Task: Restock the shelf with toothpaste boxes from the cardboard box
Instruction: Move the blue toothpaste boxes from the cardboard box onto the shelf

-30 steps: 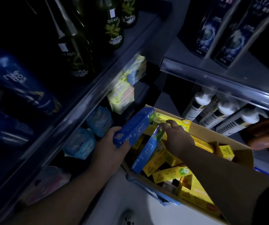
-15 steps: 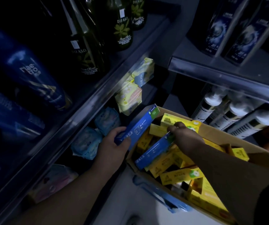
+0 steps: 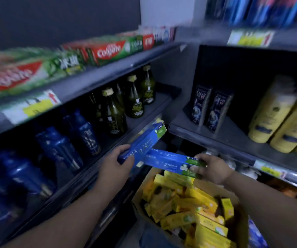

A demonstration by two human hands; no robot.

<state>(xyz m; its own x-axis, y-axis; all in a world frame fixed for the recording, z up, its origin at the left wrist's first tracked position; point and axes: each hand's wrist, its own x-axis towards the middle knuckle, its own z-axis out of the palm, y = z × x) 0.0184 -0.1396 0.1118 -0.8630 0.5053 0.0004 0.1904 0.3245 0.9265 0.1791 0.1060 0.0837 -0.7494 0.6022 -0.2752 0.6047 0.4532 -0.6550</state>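
Note:
My left hand point(image 3: 116, 166) grips the near end of a blue toothpaste box point(image 3: 144, 142) that angles up toward the shelves. In my right hand point(image 3: 211, 168) is the green-tipped end of a second blue toothpaste box point(image 3: 167, 159), lying almost level above the cardboard box point(image 3: 138, 199). The two blue boxes cross between my hands. Several yellow toothpaste boxes point(image 3: 187, 210) fill the cardboard box below. On the top left shelf point(image 3: 97, 76), red and green Colgate boxes point(image 3: 113, 50) lie in a row.
Dark green glass bottles point(image 3: 115, 113) and blue bottles point(image 3: 61, 151) stand on the left middle shelf. To the right, dark Clear shampoo bottles point(image 3: 210, 109) and yellow bottles point(image 3: 276, 117) occupy another shelf unit. Yellow price labels point(image 3: 34, 107) mark the shelf edges.
Both hands rose out of the cardboard box, each with a blue toothpaste box. The view swung upward, bringing the top shelf of Colgate boxes into sight.

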